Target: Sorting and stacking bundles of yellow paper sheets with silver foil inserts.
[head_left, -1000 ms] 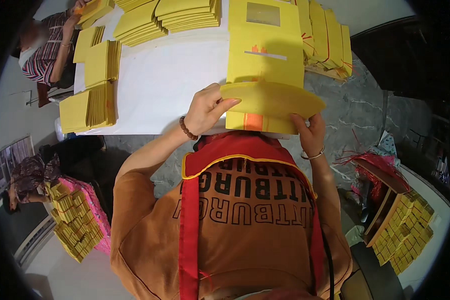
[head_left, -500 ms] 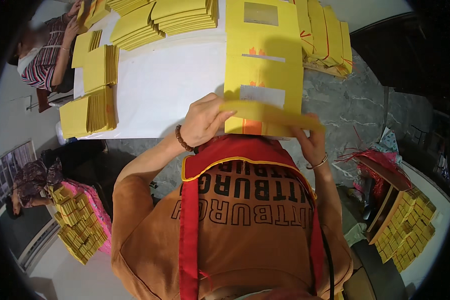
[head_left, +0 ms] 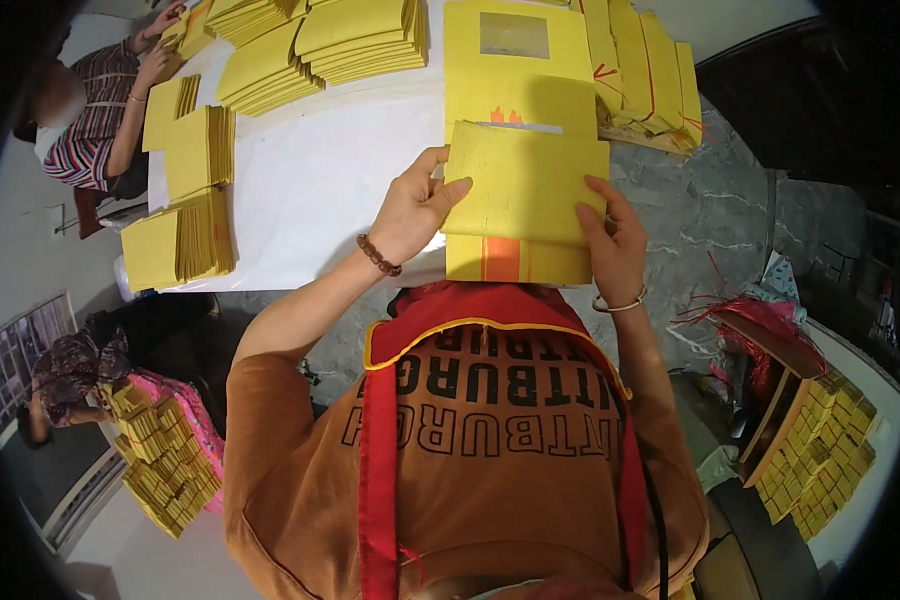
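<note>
Between my two hands is a folded yellow paper sheet (head_left: 525, 190), its plain face turned up. My left hand (head_left: 417, 205) grips its left edge, thumb on top and fingers beneath. At the right edge my right hand (head_left: 612, 235) pinches it the same way. Under it lie overlapping yellow paper sheets (head_left: 520, 95) in a column along the table's right side, printed with orange marks and silver-grey patches. The lowest printed sheet, with an orange block (head_left: 501, 259), reaches the table's near edge.
Stacks of folded yellow paper (head_left: 365, 40) stand at the back of the white table (head_left: 330, 180), others (head_left: 200, 150) along its left. Red-tied yellow bundles (head_left: 655, 75) lie at the right. A co-worker (head_left: 100, 110) handles yellow paper at far left. More bundles (head_left: 820, 455) are stacked lower right.
The yellow sheet, edge-on and slanted before, now lies flatter over the column, its broad face showing. Both hands have moved slightly away from my body with it.
</note>
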A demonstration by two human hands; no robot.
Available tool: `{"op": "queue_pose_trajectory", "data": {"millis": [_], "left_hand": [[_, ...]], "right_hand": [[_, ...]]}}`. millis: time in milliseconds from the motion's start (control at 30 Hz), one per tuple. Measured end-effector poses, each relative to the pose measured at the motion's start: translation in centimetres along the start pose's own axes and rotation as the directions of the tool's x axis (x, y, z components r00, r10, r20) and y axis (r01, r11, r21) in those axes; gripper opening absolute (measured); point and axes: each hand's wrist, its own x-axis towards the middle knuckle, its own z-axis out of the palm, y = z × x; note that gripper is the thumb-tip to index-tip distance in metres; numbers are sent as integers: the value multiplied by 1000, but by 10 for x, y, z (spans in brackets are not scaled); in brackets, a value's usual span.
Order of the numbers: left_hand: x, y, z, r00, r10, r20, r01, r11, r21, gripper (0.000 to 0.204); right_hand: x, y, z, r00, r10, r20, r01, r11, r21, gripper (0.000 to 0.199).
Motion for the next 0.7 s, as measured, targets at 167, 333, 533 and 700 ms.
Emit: {"op": "queue_pose_trajectory", "data": {"millis": [167,333,533,700], "left_hand": [[-4,-2,2,999,44,-14,-44,999,-22,31],[-6,0,6,981,167,-97,-136,955,265,30],[-3,0,11,967,189,-170,-153,966,207,37],[-5,7,11,967,183,-175,-143,965,219,34]], "right_hand": [[-2,5,13,979,-129,-159,118,990,-81,24],[-2,-9,15,978,-81,-192,21,955,-296,15],[-1,-19,20,960,-183,-210,54,862,-504,11],[0,-17,21,958,-198,-207,69,860,-505,10]]}}
